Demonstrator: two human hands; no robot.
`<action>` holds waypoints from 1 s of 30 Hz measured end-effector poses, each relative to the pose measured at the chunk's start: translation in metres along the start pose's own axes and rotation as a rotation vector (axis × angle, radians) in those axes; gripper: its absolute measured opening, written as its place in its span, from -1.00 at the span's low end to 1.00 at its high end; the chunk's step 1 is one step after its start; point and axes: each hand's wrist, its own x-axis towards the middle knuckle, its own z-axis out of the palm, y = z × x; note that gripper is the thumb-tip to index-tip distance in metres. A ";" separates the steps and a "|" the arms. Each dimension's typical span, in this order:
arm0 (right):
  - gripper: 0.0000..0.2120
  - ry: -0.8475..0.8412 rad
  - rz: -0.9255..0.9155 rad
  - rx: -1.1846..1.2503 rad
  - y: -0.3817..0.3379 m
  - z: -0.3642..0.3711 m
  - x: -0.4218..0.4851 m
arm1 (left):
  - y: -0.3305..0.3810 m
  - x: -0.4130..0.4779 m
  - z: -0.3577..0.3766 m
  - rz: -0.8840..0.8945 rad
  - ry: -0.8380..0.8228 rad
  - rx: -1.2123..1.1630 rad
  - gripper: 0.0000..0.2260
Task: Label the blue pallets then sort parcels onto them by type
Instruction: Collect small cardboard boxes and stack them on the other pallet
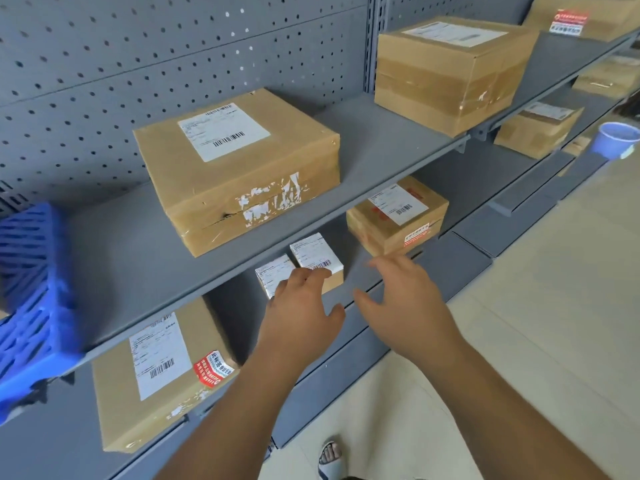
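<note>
Two small white-labelled parcels (313, 256) sit side by side on the lower grey shelf (450, 261). My left hand (299, 310) reaches over them with fingers spread, its fingertips at the nearer small parcel (272, 277). My right hand (407, 299) hovers open just right of them, holding nothing. A cardboard parcel with a red sticker (398, 216) lies behind my right hand. Another large cardboard parcel (156, 372) rests at the lower left. A blue pallet (33, 292) leans at the left edge, blurred.
On the upper shelf (374, 147) lie a flat brown box (239, 168) and a taller taped box (446, 71). More parcels (536, 129) sit further right. A blue plastic bucket (614, 140) stands at the far right. Pale tiled floor (519, 341) lies below.
</note>
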 end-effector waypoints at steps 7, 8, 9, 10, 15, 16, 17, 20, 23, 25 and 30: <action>-0.56 -0.215 0.026 -0.026 0.032 0.056 0.059 | -0.023 0.029 0.029 -0.166 -0.035 0.031 -0.54; -0.56 -0.255 0.024 -0.039 0.038 0.062 0.067 | -0.025 0.032 0.034 -0.200 -0.039 0.042 -0.52; -0.55 -0.290 0.017 -0.052 0.043 0.067 0.074 | -0.027 0.036 0.039 -0.235 -0.045 0.052 -0.50; -0.54 -0.322 0.006 -0.062 0.048 0.072 0.081 | -0.029 0.038 0.044 -0.270 -0.050 0.059 -0.48; -0.51 -0.403 -0.072 -0.124 0.065 0.089 0.110 | -0.035 0.047 0.070 -0.447 -0.067 0.065 -0.40; -0.52 -0.407 -0.099 -0.136 0.066 0.093 0.115 | -0.037 0.049 0.075 -0.476 -0.062 0.066 -0.39; -0.52 -0.411 -0.118 -0.145 0.067 0.097 0.121 | -0.040 0.050 0.080 -0.499 -0.052 0.069 -0.39; -0.51 -0.406 -0.144 -0.159 0.067 0.113 0.137 | -0.047 0.058 0.092 -0.552 0.007 0.079 -0.39; -0.46 -0.375 -0.145 -0.181 0.065 0.131 0.151 | -0.053 0.071 0.103 -0.560 0.081 0.079 -0.38; -0.43 -0.352 -0.145 -0.191 0.063 0.145 0.162 | -0.060 0.082 0.112 -0.560 0.117 0.073 -0.35; -0.38 -0.296 -0.135 -0.158 0.059 0.178 0.182 | -0.080 0.103 0.134 -0.570 0.138 0.098 -0.21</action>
